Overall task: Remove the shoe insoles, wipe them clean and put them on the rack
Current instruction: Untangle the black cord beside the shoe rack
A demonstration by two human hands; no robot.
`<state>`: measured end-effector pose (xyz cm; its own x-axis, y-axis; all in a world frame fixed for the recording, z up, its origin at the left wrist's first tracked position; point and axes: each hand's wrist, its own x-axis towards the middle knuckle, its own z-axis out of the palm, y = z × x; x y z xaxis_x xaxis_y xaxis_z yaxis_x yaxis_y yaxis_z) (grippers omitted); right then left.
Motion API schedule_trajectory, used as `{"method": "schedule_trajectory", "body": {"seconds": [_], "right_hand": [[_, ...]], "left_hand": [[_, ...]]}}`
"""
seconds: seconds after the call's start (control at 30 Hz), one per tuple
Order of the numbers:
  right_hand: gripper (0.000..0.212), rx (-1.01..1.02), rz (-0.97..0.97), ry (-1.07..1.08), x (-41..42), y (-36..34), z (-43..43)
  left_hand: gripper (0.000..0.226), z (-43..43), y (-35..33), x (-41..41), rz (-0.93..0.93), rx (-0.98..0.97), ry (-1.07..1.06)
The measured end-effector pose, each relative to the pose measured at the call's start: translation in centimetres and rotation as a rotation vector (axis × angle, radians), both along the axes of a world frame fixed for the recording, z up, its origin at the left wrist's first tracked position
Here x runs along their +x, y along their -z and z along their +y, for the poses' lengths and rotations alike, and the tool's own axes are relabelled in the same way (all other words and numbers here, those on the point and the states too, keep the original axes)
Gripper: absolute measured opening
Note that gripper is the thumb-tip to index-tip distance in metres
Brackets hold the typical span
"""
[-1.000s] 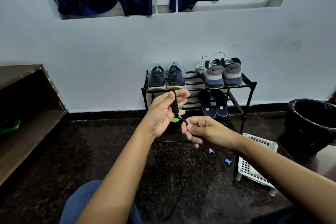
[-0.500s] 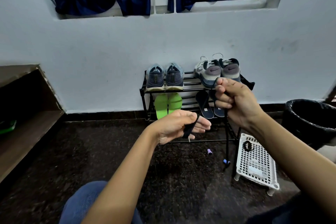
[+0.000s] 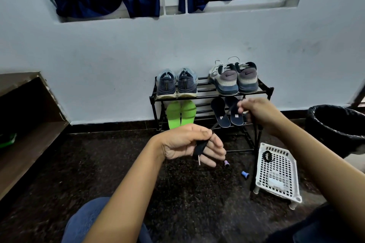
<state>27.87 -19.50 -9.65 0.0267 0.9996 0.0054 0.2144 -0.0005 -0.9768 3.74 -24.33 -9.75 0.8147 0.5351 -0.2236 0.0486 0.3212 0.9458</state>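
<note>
So both pairs are already parked on the lower shelf of the rack (image 3: 205, 97): the green insoles (image 3: 180, 113) on the left and the dark insoles (image 3: 227, 113) on the right, leaning heel-down against the back bars, probably so they air out instead of lying flat. The blue shoes (image 3: 176, 84) and grey shoes (image 3: 234, 79) sit directly above their own insoles on the top shelf. The insole part looks pretty much done to me. The hands are busy with a black shoelace (image 3: 199, 147) instead. The left hand (image 3: 189, 144) pinches it between thumb and forefinger, with a flat bit and the pale tip hanging over the looser fingers. The right hand (image 3: 256, 112) is curled around the other stretch, holding it up and taut (my guess is straightening it before relacing). That right hand is motion-blurred, so the exact finger hold is hard to read, and it covers part of the right dark insole. The lace's tail drops past the white basket (image 3: 276, 175), and I can't see where it ends. The bin (image 3: 335, 122) is cut off at the frame edge.
</note>
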Motion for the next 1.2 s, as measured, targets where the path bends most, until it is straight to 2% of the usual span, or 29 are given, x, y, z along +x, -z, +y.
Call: {"method": "schedule_trajectory", "body": {"seconds": [0.07,0.1,0.13,0.2,0.27,0.37,0.47,0.6,0.7,0.8,0.9,1.0,1.1,1.2], "right_hand": [[0.017,-0.044,-0.593,-0.098,0.3,1.2,-0.1],[0.019,-0.059,-0.741,-0.178,0.0,1.6,-0.3],[0.026,-0.053,-0.755,-0.259,-0.4,1.9,-0.7],[0.036,0.051,-0.562,-0.432,-1.8,2.0,-1.7],[0.023,0.171,-0.416,-0.554,-3.9,2.3,-2.9],[0.014,0.213,-0.359,-0.584,-6.4,3.2,-4.0],[0.021,0.242,-0.327,-0.568,-8.0,4.0,-4.2],[0.022,0.049,-0.096,-0.645,-9.1,5.0,-4.8],[0.023,0.014,-0.108,-0.726,-9.1,5.1,-4.9],[0.023,-0.025,0.014,-0.805,-9.2,4.2,-5.5],[0.021,-0.016,0.206,-0.813,-9.0,2.9,-5.8],[0.016,-0.058,0.397,-0.722,-8.5,1.5,-5.7],[0.017,-0.031,0.451,-0.641,-7.8,0.5,-5.1],[0.022,-0.002,0.51,-0.555,-7.1,-0.4,-4.5]], "left_hand": [[0.031,-0.2,-0.2,0.1,-0.049,-0.03,-0.111],[0.031,-0.2,-0.3,0.2,-0.063,-0.035,-0.166],[0.033,-0.3,-0.5,0.2,-0.073,-0.038,-0.219],[0.036,-0.3,-0.6,0.3,-0.102,-0.053,-0.295],[0.036,-0.4,-0.6,0.4,-0.131,-0.067,-0.334],[0.037,-0.3,-0.7,0.6,-0.172,-0.095,-0.375],[0.037,-0.2,-0.6,0.7,-0.242,-0.13,-0.423],[0.037,0.2,-0.3,0.4,-0.397,-0.115,-0.436],[0.037,1.3,0.0,-0.3,-0.429,-0.018,-0.561],[0.039,2.2,0.0,-1.1,-0.388,0.057,-0.665],[0.039,2.3,0.2,-1.3,-0.307,0.115,-0.637],[0.035,1.8,0.4,-0.8,-0.153,0.2,-0.556],[0.029,1.2,0.6,0.1,0.015,0.216,-0.457],[0.024,1.1,0.7,0.8,0.045,0.167,-0.398]]}}
